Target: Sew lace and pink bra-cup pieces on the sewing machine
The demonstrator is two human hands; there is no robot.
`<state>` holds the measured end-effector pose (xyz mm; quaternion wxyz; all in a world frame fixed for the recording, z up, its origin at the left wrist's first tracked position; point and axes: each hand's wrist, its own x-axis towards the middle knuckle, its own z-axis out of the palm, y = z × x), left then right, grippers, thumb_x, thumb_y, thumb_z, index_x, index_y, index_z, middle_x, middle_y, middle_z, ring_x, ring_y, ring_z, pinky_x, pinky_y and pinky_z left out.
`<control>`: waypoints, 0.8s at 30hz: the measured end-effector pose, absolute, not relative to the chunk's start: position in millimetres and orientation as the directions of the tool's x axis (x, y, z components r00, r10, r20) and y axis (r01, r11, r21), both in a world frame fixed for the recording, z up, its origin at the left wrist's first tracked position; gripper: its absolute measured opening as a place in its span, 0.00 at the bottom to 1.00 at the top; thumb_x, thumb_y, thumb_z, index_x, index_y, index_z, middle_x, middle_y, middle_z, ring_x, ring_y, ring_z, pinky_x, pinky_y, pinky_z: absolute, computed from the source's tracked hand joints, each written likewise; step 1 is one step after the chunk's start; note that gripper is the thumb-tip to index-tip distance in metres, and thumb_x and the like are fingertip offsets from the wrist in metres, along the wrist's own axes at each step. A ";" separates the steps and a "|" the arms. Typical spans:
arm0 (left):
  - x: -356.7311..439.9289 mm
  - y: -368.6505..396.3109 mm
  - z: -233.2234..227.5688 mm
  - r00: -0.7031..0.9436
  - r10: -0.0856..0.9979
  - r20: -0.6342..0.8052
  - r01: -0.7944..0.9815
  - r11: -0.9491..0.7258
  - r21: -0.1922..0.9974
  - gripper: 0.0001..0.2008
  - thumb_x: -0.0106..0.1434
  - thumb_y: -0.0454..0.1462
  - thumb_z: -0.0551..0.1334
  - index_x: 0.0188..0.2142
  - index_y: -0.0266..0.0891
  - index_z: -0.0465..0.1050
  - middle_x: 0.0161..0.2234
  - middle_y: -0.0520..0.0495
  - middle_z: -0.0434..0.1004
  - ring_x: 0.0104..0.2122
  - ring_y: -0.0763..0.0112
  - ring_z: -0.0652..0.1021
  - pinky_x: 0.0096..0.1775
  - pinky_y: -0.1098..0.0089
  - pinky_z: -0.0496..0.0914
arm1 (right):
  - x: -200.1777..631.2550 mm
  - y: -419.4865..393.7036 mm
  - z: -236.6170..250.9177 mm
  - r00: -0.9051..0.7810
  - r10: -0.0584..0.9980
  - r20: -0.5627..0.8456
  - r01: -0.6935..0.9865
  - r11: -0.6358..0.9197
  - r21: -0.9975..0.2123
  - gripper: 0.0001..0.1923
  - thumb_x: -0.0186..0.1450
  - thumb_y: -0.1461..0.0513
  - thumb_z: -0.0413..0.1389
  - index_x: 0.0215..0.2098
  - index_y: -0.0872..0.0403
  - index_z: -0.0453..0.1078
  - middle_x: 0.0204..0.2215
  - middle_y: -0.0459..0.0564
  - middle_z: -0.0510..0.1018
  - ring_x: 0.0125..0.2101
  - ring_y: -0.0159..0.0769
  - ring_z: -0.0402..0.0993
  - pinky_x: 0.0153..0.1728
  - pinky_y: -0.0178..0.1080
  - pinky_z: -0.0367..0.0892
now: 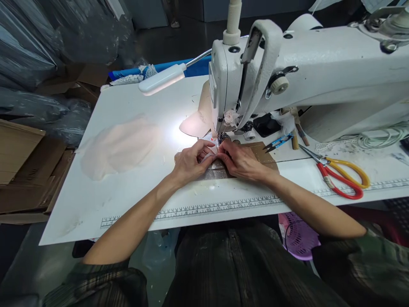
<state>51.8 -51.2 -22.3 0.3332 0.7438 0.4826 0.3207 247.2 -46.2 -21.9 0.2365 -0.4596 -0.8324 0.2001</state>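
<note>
My left hand (191, 163) and my right hand (241, 161) meet just in front of the presser foot (220, 137) of a white sewing machine (319, 64). Both are closed in a pinch on a small piece of thin pale fabric (208, 156), mostly hidden by the fingers. Beneath the hands lie a shiny metal plate (214, 172) and brown tape (265, 157). Behind the needle area, a beige curved piece (196, 123) rests on the table. Farther left, thin pale pink fabric (121, 147) is spread out on the white tabletop (153, 187).
Scissors (345, 177) with red and yellow handles and blue thread snips (277, 143) lie at the right. A lit lamp (162, 79) hangs over the table. A printed ruler (204, 209) runs along the front edge. Cardboard boxes (28, 166) stand left; a purple basket (300, 238) sits below.
</note>
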 end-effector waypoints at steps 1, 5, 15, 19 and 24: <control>52.9 -51.4 -21.6 0.340 0.929 0.150 0.482 -0.309 0.820 0.14 0.63 0.41 0.61 0.48 0.41 0.69 0.33 0.49 0.80 0.30 0.73 0.78 0.33 0.69 0.74 | 246.2 -48.6 -22.8 -0.437 0.870 0.227 0.676 0.484 -0.555 0.08 0.71 0.58 0.45 0.36 0.52 0.60 0.31 0.51 0.73 0.27 0.34 0.63 0.27 0.38 0.55; 56.6 -52.6 -18.6 0.367 0.918 0.147 0.417 -0.304 0.857 0.14 0.63 0.41 0.62 0.47 0.39 0.74 0.33 0.47 0.81 0.30 0.72 0.78 0.35 0.68 0.74 | 246.8 -53.6 -23.3 -0.296 0.920 0.255 0.659 0.390 -0.643 0.07 0.68 0.61 0.46 0.32 0.52 0.59 0.27 0.49 0.70 0.26 0.33 0.61 0.27 0.38 0.55; 58.8 -56.8 -11.0 0.366 0.913 0.181 0.615 -0.383 0.689 0.09 0.63 0.43 0.62 0.37 0.44 0.80 0.28 0.51 0.79 0.24 0.75 0.72 0.27 0.71 0.67 | 264.3 -42.5 -16.1 -0.508 0.861 0.029 0.316 0.217 -0.924 0.09 0.67 0.57 0.54 0.35 0.55 0.65 0.27 0.44 0.67 0.28 0.29 0.61 0.30 0.35 0.58; 61.3 -58.3 -7.5 0.363 0.914 0.178 0.655 -0.387 0.649 0.08 0.64 0.41 0.61 0.34 0.43 0.78 0.21 0.54 0.73 0.23 0.74 0.71 0.28 0.71 0.66 | 262.2 -44.1 -15.4 -0.463 0.886 0.036 0.422 0.256 -0.870 0.08 0.68 0.58 0.52 0.35 0.54 0.63 0.27 0.44 0.67 0.28 0.30 0.61 0.30 0.36 0.58; 61.3 -56.7 -8.3 0.321 0.939 0.126 0.682 -0.322 0.657 0.07 0.63 0.42 0.61 0.33 0.44 0.77 0.17 0.56 0.68 0.22 0.74 0.70 0.28 0.70 0.65 | 266.6 -44.1 -16.4 -0.466 0.884 0.039 0.346 0.223 -0.911 0.12 0.71 0.55 0.46 0.36 0.54 0.62 0.26 0.45 0.67 0.26 0.30 0.63 0.29 0.35 0.61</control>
